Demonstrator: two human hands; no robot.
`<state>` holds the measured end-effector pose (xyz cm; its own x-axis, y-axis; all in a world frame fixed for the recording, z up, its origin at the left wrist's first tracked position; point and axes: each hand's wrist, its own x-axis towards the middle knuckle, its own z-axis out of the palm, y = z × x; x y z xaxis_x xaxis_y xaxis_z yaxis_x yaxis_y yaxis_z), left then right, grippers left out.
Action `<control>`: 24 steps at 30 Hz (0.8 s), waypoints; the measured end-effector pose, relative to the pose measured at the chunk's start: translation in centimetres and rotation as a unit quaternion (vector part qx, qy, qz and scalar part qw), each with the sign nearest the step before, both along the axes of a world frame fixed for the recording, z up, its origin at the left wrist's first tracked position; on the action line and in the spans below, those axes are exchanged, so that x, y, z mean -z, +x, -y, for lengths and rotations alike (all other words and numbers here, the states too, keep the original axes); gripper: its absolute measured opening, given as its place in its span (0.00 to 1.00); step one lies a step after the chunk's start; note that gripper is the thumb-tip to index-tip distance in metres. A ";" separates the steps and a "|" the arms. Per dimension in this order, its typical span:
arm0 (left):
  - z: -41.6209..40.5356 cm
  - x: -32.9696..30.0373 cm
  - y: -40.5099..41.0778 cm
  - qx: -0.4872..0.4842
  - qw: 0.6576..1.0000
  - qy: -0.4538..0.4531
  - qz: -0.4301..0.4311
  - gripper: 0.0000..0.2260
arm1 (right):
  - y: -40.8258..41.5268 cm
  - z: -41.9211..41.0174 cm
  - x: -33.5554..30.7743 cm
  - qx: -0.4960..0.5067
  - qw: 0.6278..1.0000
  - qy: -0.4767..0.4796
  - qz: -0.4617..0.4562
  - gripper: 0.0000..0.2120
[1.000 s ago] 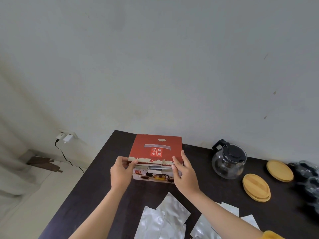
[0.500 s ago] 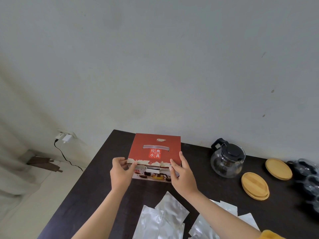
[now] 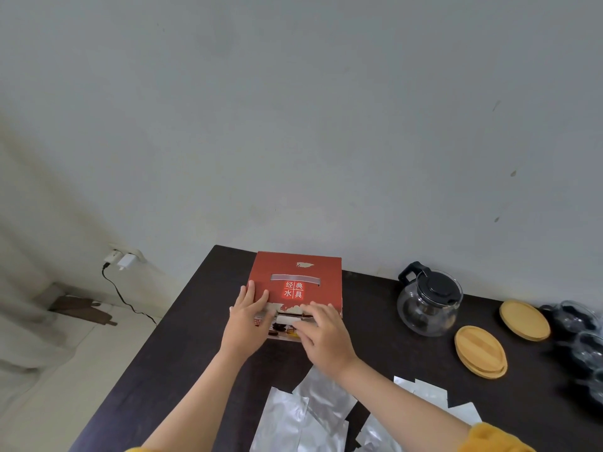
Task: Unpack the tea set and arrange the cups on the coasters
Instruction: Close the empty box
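The red box (image 3: 295, 287) sits on the dark table (image 3: 182, 347) near its far left corner, close to the wall, with its torn front flap facing the person. The left hand (image 3: 246, 321) lies with fingers spread flat over the lid's near left corner; the right hand (image 3: 321, 331) has its fingers curled at the front edge, but whether they pinch the flap I cannot tell. The cardboard looks thin and already ragged, so it will likely flex and tear further; steadying the lid while pulling at the flap's edge seems the safest hold. Anything still inside is probably glass, so tipping it is risky. To the right stand a glass teapot (image 3: 429, 303) and wooden coasters (image 3: 479, 352), with dark glass cups (image 3: 584, 334) at the table's right edge. Silver pouches (image 3: 303, 415) lie nearest the person.
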<state>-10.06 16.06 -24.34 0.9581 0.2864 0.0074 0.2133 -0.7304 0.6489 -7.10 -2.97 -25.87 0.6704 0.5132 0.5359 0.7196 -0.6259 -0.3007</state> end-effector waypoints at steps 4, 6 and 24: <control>0.1 0.2 -0.1 0.005 1.000 0.014 0.009 0.28 | 0.5 -0.4 -0.4 0.016 1.000 -0.011 0.002 0.09; 0.1 0.3 -0.1 0.006 1.000 0.020 0.013 0.29 | 0.6 -0.6 -0.5 0.020 1.000 -0.011 -0.001 0.09; 1.1 0.3 0.0 -0.065 0.996 -0.011 0.061 0.27 | 1.2 -1.7 -0.8 0.215 0.950 0.056 -0.218 0.42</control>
